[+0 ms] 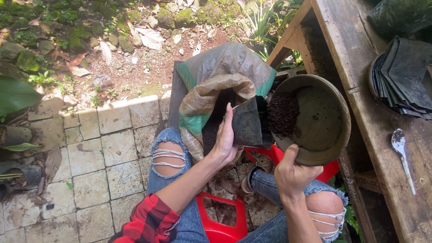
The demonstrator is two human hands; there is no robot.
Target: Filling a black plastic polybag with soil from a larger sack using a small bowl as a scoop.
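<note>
1. The left hand [225, 141] has its grip clamped on the small black plastic nursery bag [247, 121], fingers flat up its side; the bag lies tilted with its mouth turned toward the bowl, seemingly so that soil can pass between them.
2. The right hand [291, 173] has its grip closed on the near rim of the round, mud-brown bowl [324, 121], thumb over the edge; the bowl is tipped toward the bag, its rim touching the bag's mouth.
3. The dark crumbly soil [282, 114] lies heaped at the bowl's left side, right at the bag's opening, just beyond the left fingertips.
4. Behind the bag stands an open woven sack in tan and green [216, 78], near enough to draw soil from.
5. On the worn wooden table [360, 72] to the right lie a stack of flat black bags [402, 76] and a pale spoon [400, 148], well apart from both hands; a red plastic stool [222, 225] shows between the knees.
</note>
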